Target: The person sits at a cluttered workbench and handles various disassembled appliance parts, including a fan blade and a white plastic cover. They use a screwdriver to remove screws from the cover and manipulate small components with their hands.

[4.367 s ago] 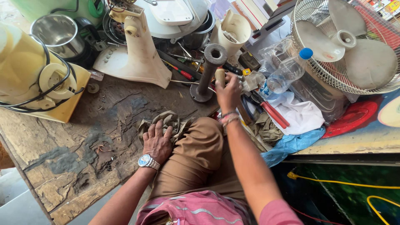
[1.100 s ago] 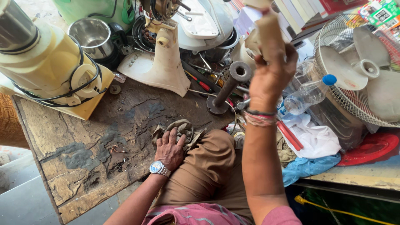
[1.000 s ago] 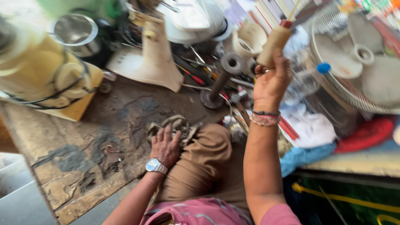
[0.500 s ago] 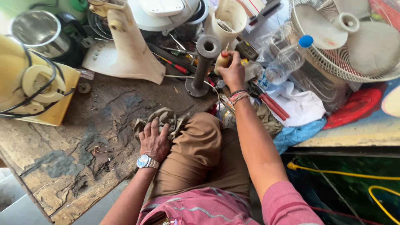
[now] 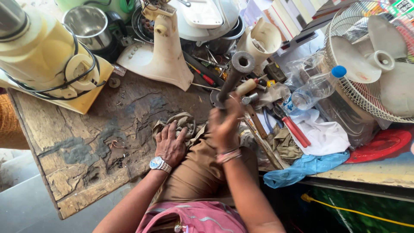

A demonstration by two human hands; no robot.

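My left hand [image 5: 169, 146], with a wristwatch, lies flat with fingers spread on a crumpled khaki rag [image 5: 185, 123] at the edge of the worn wooden bench [image 5: 82, 142]. My right hand [image 5: 225, 125] is blurred and curled, just in front of the base of an upright grey metal pipe [image 5: 233, 77]. A light wooden tool handle [image 5: 247, 87] lies right beyond its fingertips beside the pipe. Whether the fingers still grip that handle is unclear. My knee in brown trousers [image 5: 202, 172] sits under both hands.
A cream mixer base [image 5: 166, 56], a cream appliance wrapped in black cable [image 5: 47, 64] and a steel jar [image 5: 88, 23] stand at the back left. At right are a table fan [image 5: 375, 64], a plastic bottle [image 5: 310, 92], red-handled pliers [image 5: 295, 129], white cloth and a blue bag [image 5: 302, 170].
My right hand swung the wooden-handled tool high, brought it down by the pipe, and has now drawn back toward my knee. My left hand stayed on the rag.
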